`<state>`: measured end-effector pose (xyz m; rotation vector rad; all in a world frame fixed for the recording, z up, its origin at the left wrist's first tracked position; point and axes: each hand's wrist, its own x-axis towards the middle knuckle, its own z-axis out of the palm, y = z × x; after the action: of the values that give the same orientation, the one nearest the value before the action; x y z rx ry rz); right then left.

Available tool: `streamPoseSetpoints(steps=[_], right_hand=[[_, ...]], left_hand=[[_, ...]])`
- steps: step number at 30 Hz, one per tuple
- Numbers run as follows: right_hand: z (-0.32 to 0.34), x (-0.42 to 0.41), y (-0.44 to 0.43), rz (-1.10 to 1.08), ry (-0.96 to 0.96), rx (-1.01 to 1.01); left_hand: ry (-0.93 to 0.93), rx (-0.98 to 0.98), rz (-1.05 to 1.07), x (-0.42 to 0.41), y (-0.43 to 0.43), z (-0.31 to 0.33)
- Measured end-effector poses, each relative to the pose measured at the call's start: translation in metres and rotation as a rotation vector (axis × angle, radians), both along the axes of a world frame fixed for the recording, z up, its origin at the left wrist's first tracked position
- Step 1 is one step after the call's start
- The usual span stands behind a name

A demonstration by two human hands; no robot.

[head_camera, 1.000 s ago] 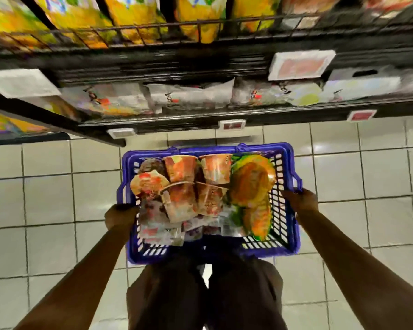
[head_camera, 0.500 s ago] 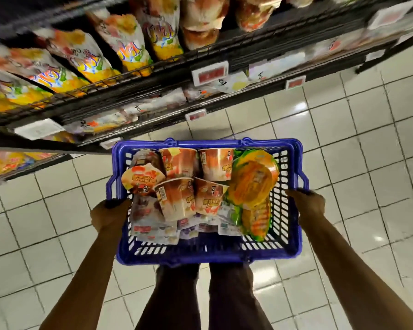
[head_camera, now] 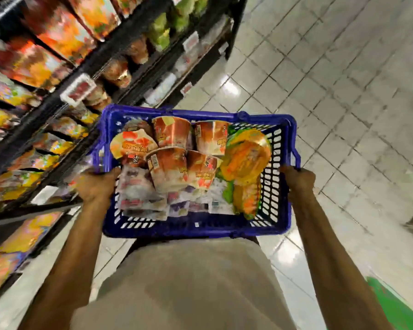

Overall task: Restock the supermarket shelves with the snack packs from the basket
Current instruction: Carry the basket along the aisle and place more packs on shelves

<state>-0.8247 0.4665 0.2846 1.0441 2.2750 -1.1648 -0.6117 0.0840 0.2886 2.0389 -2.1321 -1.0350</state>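
In the blue basket lie orange cups, yellow bags, flat packs

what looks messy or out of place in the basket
Only the cups: they lie tipped on their sides in the basket, heaped over flat packs. Nothing looks spilled or torn, though the picture is blurred.

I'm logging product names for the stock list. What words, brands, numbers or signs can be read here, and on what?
No text reads clearly; the frame is motion-blurred.
On the cups in the basket: yellow banner lettering, unreadable.
On the flat white packs: print and barcodes, too blurred.
On the shelf price tags: red and white, too blurred.
On the shelf bags: lettering smeared.
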Motion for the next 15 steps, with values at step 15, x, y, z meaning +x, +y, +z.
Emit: streamPoseSetpoints(steps=[15], right_hand=[[0.028,-0.141,0.167,-0.273,0.082,-0.093]], left_hand=[[0.154,0.115,-0.202,-0.259,0.114,0.007]])
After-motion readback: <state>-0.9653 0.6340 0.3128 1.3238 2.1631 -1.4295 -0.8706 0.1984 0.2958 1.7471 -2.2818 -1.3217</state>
